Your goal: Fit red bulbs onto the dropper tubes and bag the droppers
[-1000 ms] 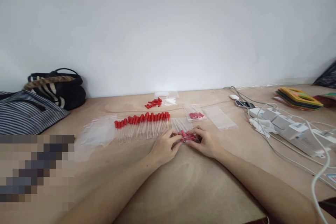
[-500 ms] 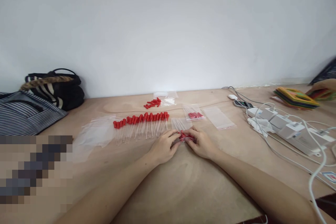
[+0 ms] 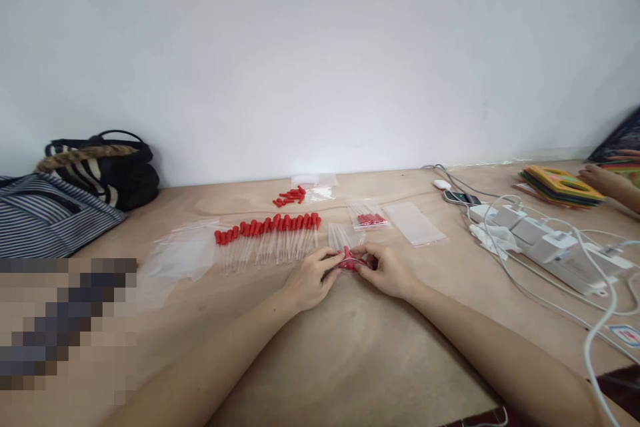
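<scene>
My left hand (image 3: pixel 314 277) and my right hand (image 3: pixel 386 269) pinch the near edge of a clear zip bag (image 3: pixel 345 235) from its two sides. Inside lie several droppers with red rubber bulbs (image 3: pixel 349 259), their clear tubes pointing away from me. The bag's near mouth bows up between my fingers. Left of my hands runs a row of red-bulbed glass droppers (image 3: pixel 270 233) on the table. Just beyond my right hand lies another zip bag with droppers (image 3: pixel 369 215) in it. To its right rests a flat zip bag (image 3: pixel 415 223).
Loose red bulbs (image 3: pixel 290 196) and clear tubes (image 3: pixel 320 192) lie farther back. Several flat bags (image 3: pixel 185 247) are at left, near a striped bag (image 3: pixel 55 213) and a black bag (image 3: pixel 115 170). At right are a power strip (image 3: pixel 550 247) with cables and another person's hand (image 3: pixel 607 181) by colourful boards (image 3: pixel 563 183).
My fingers have shifted slightly along the bag's near edge, which now bows up and shows more of the red bulbs. At right, the other person's hand has moved.
</scene>
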`<state>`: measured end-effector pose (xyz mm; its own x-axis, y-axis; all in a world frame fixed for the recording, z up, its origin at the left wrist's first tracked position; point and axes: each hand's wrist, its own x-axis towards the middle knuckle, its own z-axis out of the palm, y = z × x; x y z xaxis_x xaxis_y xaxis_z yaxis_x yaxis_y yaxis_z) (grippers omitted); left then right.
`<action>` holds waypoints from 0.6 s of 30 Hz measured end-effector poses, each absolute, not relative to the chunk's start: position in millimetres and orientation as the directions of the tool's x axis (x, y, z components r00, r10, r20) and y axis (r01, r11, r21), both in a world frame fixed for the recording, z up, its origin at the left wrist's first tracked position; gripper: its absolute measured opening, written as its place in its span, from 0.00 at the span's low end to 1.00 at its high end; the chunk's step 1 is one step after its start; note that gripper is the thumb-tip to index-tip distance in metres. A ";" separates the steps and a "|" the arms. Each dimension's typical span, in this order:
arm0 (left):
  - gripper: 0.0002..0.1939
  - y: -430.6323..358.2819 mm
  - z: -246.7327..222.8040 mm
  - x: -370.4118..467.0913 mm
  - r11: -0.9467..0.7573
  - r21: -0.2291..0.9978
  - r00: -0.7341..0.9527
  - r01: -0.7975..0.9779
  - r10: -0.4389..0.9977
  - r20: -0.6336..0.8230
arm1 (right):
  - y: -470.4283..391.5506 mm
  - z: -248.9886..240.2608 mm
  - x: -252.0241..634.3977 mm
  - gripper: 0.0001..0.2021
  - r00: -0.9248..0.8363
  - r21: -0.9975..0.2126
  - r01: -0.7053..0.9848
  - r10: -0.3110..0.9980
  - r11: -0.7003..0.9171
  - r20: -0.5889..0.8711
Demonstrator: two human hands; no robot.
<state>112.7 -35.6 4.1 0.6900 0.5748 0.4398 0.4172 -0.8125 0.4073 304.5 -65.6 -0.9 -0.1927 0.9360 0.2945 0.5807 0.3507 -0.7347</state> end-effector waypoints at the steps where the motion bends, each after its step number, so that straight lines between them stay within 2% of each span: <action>1: 0.14 -35.6 3.4 112.9 -0.818 0.405 0.696 0.408 0.566 0.442 | -65.2 -2.1 303.7 0.14 -0.186 -0.742 0.568 0.934 0.356 0.306; 5: 0.16 -37.0 0.3 114.4 -0.831 0.384 0.701 0.401 0.549 0.456 | -64.8 -3.9 300.7 0.17 -0.189 -0.727 0.550 0.909 0.412 0.372; 8: 0.15 -38.8 0.7 115.5 -0.826 0.374 0.694 0.421 0.559 0.453 | -64.4 -3.3 300.3 0.14 -0.231 -0.649 0.603 0.880 0.464 0.415; 14: 0.10 -42.5 7.6 115.6 -0.795 0.417 0.691 0.440 0.596 0.409 | -61.7 -4.8 303.6 0.14 -0.275 -0.495 0.728 0.864 0.474 0.423; 18: 0.05 -41.7 4.5 114.8 -0.800 0.425 0.660 0.424 0.594 0.460 | -61.7 -3.5 305.9 0.16 -0.324 -0.463 0.721 0.842 0.515 0.431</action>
